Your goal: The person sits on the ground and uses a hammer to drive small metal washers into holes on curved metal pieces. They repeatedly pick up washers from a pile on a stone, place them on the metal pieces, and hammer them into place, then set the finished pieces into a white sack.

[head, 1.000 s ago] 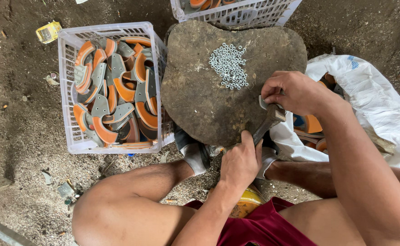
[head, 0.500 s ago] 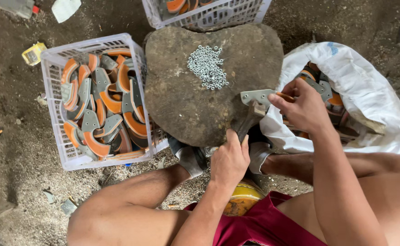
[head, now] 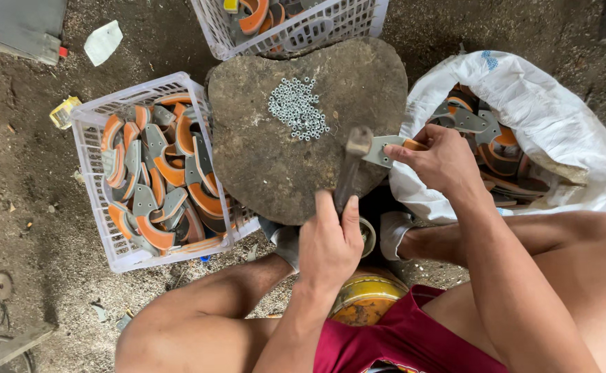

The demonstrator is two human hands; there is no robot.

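My left hand grips the handle of a hammer, whose head hangs over the near right part of a flat brown stone slab. My right hand pinches a curved grey and orange piece at the slab's right edge, right beside the hammer head. A heap of small silver nuts lies on the slab, beyond the hammer.
A white plastic crate on the left holds several grey and orange curved pieces. A second crate stands behind the slab. An open white sack of the same pieces sits on the right. My bare legs frame a yellow tin on dirt ground.
My right hand has brought the grey and orange piece to the slab's right edge. My left hand has swung the hammer head up next to it.
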